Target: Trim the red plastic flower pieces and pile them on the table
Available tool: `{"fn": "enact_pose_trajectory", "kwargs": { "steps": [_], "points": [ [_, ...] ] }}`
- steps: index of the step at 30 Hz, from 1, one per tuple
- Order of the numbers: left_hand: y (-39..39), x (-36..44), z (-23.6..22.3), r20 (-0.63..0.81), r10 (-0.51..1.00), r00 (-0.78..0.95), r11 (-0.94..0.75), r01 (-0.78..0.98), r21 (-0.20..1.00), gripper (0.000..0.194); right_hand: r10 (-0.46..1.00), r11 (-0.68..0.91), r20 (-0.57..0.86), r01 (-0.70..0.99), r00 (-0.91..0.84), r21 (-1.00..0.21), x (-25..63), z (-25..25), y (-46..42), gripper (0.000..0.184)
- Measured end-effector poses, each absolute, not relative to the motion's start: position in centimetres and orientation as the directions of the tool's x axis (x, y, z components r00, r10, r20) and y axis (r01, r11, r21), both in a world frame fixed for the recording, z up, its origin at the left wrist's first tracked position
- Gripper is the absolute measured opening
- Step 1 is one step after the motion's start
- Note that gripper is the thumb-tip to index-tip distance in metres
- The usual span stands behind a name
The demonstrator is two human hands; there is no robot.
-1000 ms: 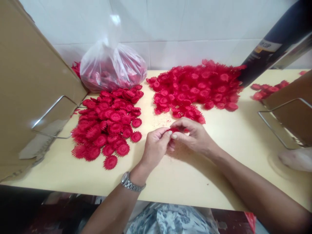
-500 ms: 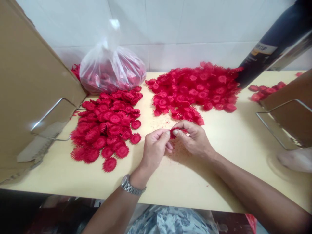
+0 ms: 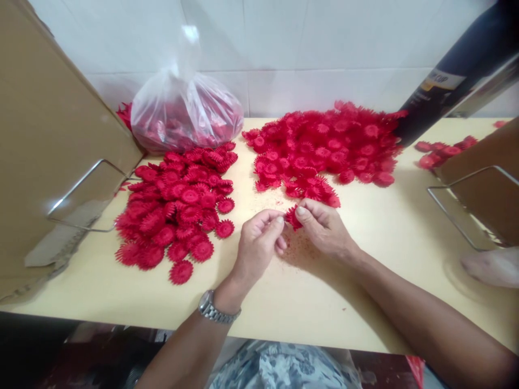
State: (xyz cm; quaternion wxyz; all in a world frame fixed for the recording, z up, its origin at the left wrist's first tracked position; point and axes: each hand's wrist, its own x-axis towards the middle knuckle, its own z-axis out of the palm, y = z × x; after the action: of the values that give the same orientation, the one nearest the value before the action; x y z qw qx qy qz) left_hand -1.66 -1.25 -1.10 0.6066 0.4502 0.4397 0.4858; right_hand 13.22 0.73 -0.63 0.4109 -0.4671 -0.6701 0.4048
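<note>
Head view: right fingers (image 3: 305, 214) pinch red toothed disc (image 3: 292, 218); left fingers (image 3: 276, 223) pressed together beside it.

We hold a red, toothed disc (image 3: 292, 218) in our right hand (image 3: 327, 228); similar ones fill the left heap (image 3: 174, 208) and far heap (image 3: 324, 146).

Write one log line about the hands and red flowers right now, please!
right hand: pinching red flower | left hand: beside it, contact unclear | left pile: flowers, plastic bag behind | back pile: more flowers, near wall

Silver link watch (image 3: 219, 310), patterned blue-white clothing (image 3: 279, 367).
</note>
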Motion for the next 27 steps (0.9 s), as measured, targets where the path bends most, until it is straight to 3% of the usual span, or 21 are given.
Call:
{"fn": "enact_pose_trajectory", "kwargs": {
  "steps": [4, 10, 14, 17, 23, 27],
  "points": [
    [-1.51, -1.42, -0.83, -0.110, 0.970, 0.216, 0.150, -0.180, 0.972, 0.016, 0.970, 0.206, 0.165, 0.243, -0.179, -0.948, 12.65, -0.58, 0.69, 0.044],
    [-1.39, -0.89, -0.64, -0.134, 0.981, 0.140, 0.158, -0.171, 0.973, 0.012, 0.966, 0.144, 0.090, 0.215, -0.242, -0.966, 12.25, -0.71, 0.46, 0.045],
    [-1.05, -1.10, -0.61, -0.184, 0.976, 0.117, 0.212, -0.318, 0.924, 0.014, 0.931, 0.363, 0.327, 0.350, -0.161, -0.863, 12.80, -0.45, 0.45, 0.025],
    [-1.00, -1.22, -0.56, -0.179, 0.981, 0.078, 0.195, -0.307, 0.932, 0.015, 0.833, 0.547, 0.524, 0.411, -0.180, -0.729, 13.04, -0.39, 0.57, 0.011],
    [-1.22, -1.25, -0.88, -0.108, 0.990, 0.089, 0.127, -0.249, 0.960, 0.013, 0.786, 0.618, 0.546, 0.387, -0.289, -0.685, 13.01, -0.62, 0.77, 0.007],
    [-1.34, -1.09, -0.94, -0.104, 0.991, 0.081, 0.121, -0.244, 0.962, 0.014, 0.783, 0.611, 0.578, 0.462, -0.231, -0.643, 13.18, -0.71, 0.98, 0.012]
  ]
}}
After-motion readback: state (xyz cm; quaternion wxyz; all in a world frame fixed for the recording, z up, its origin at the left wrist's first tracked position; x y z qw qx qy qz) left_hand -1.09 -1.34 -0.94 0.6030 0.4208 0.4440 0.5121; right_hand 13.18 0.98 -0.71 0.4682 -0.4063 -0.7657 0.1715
